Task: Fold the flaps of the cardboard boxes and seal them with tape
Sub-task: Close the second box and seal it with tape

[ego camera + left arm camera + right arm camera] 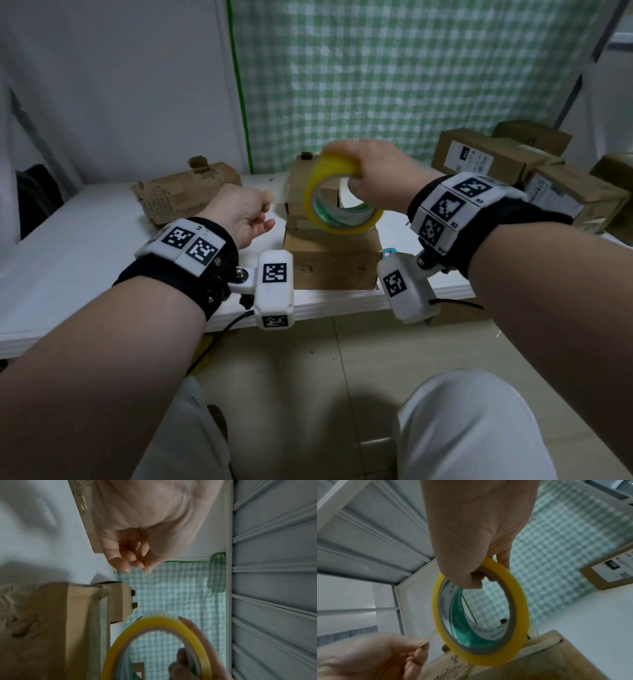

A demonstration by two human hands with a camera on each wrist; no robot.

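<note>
Above the cardboard box (330,260), flaps open, contents unseen: my right hand (378,171) grips tape roll (337,195); left hand (238,214) pinches its free end.

Tape roll (337,195) above box (330,260); boxes (534,178) right
</note>
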